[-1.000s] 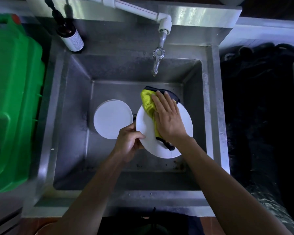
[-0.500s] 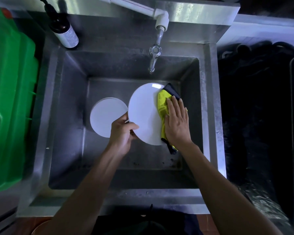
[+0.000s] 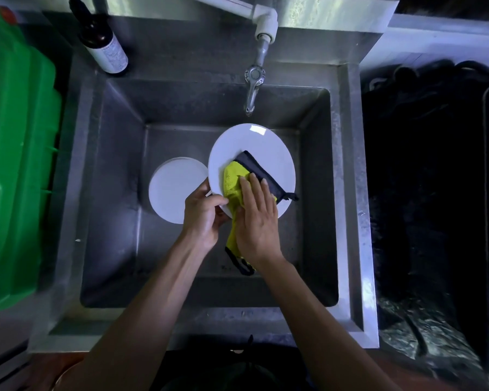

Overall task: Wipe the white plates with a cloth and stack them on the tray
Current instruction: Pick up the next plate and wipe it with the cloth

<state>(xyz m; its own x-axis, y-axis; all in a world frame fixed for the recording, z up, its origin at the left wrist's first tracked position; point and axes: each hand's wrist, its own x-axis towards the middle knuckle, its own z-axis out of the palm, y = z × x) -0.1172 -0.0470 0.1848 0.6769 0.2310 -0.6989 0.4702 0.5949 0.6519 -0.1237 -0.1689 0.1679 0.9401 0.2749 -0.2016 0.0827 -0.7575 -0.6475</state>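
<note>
In the steel sink (image 3: 347, 193), a stack of white plates (image 3: 171, 190) waits at left while the left hand (image 3: 202, 214) pinches the held plate (image 3: 254, 148) by its rim and the flat right hand (image 3: 256, 221) presses the yellow cloth (image 3: 233, 180) onto it, wiping underway; next, probably stacking it on a tray not in view.

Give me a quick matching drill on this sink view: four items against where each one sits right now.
Things:
1. yellow cloth
2. stack of white plates
3. dark bottle
4. green container

Places:
A. sink ledge, back left corner
B. sink floor, left of the held plate
C. beside the sink, far left
D. under the right hand

Pairs: 1-D, 2-B, 3-A, 4-C
</note>
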